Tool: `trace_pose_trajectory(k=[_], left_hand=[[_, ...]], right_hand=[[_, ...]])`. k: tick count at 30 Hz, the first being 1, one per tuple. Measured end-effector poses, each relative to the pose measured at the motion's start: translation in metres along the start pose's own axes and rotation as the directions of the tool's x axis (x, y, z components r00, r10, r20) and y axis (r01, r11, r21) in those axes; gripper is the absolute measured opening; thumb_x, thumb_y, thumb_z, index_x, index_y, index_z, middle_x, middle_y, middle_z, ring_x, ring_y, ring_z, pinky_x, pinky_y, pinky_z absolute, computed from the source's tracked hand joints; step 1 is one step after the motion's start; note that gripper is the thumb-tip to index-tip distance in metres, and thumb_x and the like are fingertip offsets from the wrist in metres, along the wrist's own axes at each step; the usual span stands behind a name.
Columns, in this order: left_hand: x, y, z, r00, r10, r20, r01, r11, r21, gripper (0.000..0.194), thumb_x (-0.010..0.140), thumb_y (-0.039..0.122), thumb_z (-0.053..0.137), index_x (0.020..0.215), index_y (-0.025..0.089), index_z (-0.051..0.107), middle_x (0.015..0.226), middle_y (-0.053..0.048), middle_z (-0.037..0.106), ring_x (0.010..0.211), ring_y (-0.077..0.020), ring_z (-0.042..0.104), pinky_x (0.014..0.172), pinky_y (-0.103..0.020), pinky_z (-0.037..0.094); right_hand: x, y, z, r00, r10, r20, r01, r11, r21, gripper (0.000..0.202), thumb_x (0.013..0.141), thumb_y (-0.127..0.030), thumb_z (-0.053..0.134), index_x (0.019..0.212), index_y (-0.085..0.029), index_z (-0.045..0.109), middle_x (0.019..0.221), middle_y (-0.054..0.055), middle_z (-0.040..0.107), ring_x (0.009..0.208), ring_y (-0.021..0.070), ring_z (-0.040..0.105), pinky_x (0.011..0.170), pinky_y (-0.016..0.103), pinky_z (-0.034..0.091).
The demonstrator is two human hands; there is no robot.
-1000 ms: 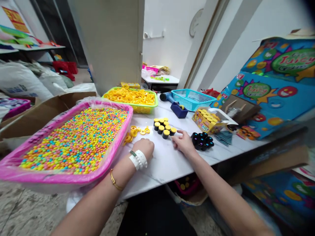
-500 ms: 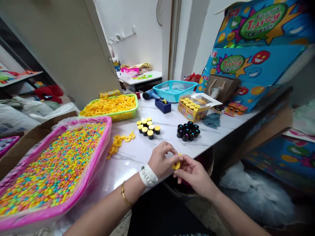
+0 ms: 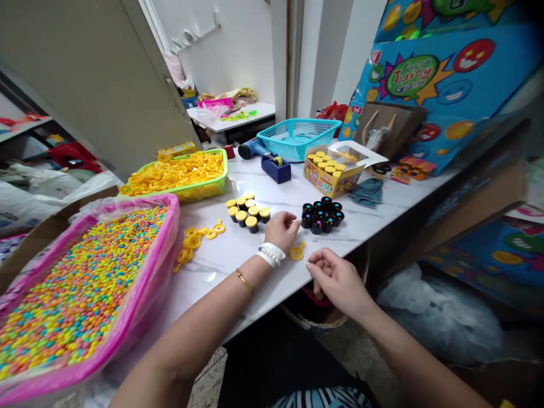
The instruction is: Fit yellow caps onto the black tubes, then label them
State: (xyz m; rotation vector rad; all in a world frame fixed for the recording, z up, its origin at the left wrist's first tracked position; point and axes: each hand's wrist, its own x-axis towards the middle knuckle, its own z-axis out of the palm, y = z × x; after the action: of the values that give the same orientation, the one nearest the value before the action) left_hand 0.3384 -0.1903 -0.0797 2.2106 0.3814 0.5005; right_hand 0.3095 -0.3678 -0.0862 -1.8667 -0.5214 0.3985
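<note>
My left hand (image 3: 283,231) reaches over the white table beside a cluster of black cups (image 3: 322,215); its fingers are curved and apart from the thumb, with nothing seen between them. A yellow ring piece with a small tab (image 3: 296,252) lies on the table between my hands. My right hand (image 3: 336,279) hovers at the table's front edge, loosely curled and open, with no object visible in it. Several black cups with yellow lids (image 3: 241,217) stand left of my left hand. Farther left lie loose yellow ring pieces (image 3: 191,242).
A pink tray of coloured candies (image 3: 172,226) fills the left side, with a green basket of yellow pieces (image 3: 225,181) behind. Farther back are a blue basket (image 3: 297,154), a tape dispenser (image 3: 276,170) and an open box of yellow-lidded cups (image 3: 327,182). A bin (image 3: 338,322) stands below.
The yellow ring piece, held between both hands before, now lies on the table. My left hand has moved forward towards the black cups; my right hand has separated from it.
</note>
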Motion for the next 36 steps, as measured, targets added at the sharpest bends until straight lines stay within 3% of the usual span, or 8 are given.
trace_pose_trajectory(k=[3, 7, 15, 19, 22, 28, 33, 36], left_hand=[[0.006, 0.0, 0.001, 0.998, 0.026, 0.052, -0.028, 0.999, 0.041, 0.025, 0.073, 0.031, 0.076, 0.091, 0.016, 0.067, 0.08, -0.001, 0.065, 0.072, -0.0144, 0.059, 0.073, -0.028, 0.049], [0.012, 0.002, 0.005, 0.993, 0.072, 0.092, -0.08, 0.993, 0.081, 0.036, 0.068, 0.034, 0.081, 0.097, 0.017, 0.069, 0.084, -0.002, 0.063, 0.076, -0.016, 0.059, 0.076, -0.03, 0.049], [0.015, 0.002, 0.011, 0.986, 0.105, 0.132, -0.117, 0.989, 0.092, 0.031, 0.067, 0.033, 0.081, 0.092, 0.017, 0.073, 0.085, -0.003, 0.063, 0.08, -0.0186, 0.06, 0.076, -0.03, 0.049], [-0.01, -0.005, -0.019, 0.983, 0.088, 0.163, -0.106, 0.989, 0.1, 0.027, 0.068, 0.03, 0.079, 0.09, 0.017, 0.07, 0.086, -0.003, 0.066, 0.081, -0.0188, 0.06, 0.077, -0.031, 0.048], [-0.044, -0.014, -0.054, 0.979, 0.072, 0.19, -0.098, 0.987, 0.131, 0.028, 0.068, 0.028, 0.079, 0.092, 0.018, 0.069, 0.085, -0.003, 0.068, 0.082, -0.0198, 0.06, 0.077, -0.032, 0.048], [-0.096, -0.027, -0.092, 0.987, 0.05, 0.151, -0.07, 0.989, 0.131, 0.026, 0.074, 0.026, 0.076, 0.099, 0.021, 0.071, 0.091, -0.003, 0.072, 0.088, -0.0204, 0.061, 0.081, -0.032, 0.047], [-0.096, -0.03, -0.089, 0.983, 0.06, 0.175, -0.094, 0.977, 0.192, 0.024, 0.078, 0.04, 0.073, 0.095, 0.023, 0.074, 0.085, -0.004, 0.069, 0.084, -0.0219, 0.059, 0.077, -0.032, 0.045], [-0.094, -0.029, -0.089, 0.97, 0.067, 0.234, -0.119, 0.97, 0.213, 0.021, 0.078, 0.043, 0.073, 0.088, 0.024, 0.073, 0.073, -0.002, 0.068, 0.077, -0.0215, 0.058, 0.073, -0.032, 0.042]], right_hand=[[0.003, -0.004, 0.0, 0.949, -0.297, -0.107, 0.234, 0.89, -0.39, 0.026, 0.089, -0.035, 0.059, 0.11, -0.02, 0.06, 0.092, 0.006, 0.062, 0.062, 0.0153, 0.062, 0.064, 0.031, 0.053], [0.0, -0.005, 0.005, 0.903, -0.407, 0.139, 0.386, 0.626, -0.678, 0.04, 0.084, -0.039, 0.066, 0.12, -0.021, 0.061, 0.108, 0.011, 0.058, 0.089, 0.0267, 0.064, 0.071, 0.038, 0.056], [-0.023, -0.001, 0.013, 0.82, -0.526, 0.226, 0.511, 0.495, -0.702, 0.048, 0.079, -0.037, 0.074, 0.12, -0.016, 0.062, 0.126, 0.016, 0.057, 0.112, 0.035, 0.055, 0.09, 0.05, 0.053], [-0.021, 0.008, 0.009, 0.698, -0.622, 0.354, 0.683, 0.432, -0.589, 0.042, 0.083, -0.012, 0.066, 0.124, -0.014, 0.057, 0.135, 0.016, 0.056, 0.129, 0.0355, 0.044, 0.105, 0.055, 0.042], [-0.017, 0.014, 0.009, 0.641, -0.688, 0.339, 0.762, 0.52, -0.387, 0.029, 0.086, -0.002, 0.058, 0.111, -0.017, 0.061, 0.116, 0.012, 0.064, 0.117, 0.0276, 0.052, 0.101, 0.05, 0.045], [0.001, -0.01, 0.022, 0.819, -0.512, 0.258, 0.523, 0.852, 0.031, 0.021, 0.095, -0.018, 0.052, 0.109, -0.024, 0.067, 0.088, 0.004, 0.057, 0.08, 0.0155, 0.059, 0.071, 0.032, 0.053], [0.028, -0.039, 0.038, 0.925, -0.185, 0.333, 0.186, 0.982, 0.029, 0.037, 0.09, -0.036, 0.062, 0.125, -0.025, 0.064, 0.077, -0.001, 0.051, 0.054, 0.0088, 0.051, 0.047, 0.023, 0.044], [0.04, -0.045, 0.041, 0.95, 0.007, 0.312, -0.007, 1.0, -0.001, 0.042, 0.078, -0.044, 0.074, 0.111, -0.019, 0.067, 0.066, -0.003, 0.053, 0.042, 0.0065, 0.045, 0.037, 0.02, 0.035]])
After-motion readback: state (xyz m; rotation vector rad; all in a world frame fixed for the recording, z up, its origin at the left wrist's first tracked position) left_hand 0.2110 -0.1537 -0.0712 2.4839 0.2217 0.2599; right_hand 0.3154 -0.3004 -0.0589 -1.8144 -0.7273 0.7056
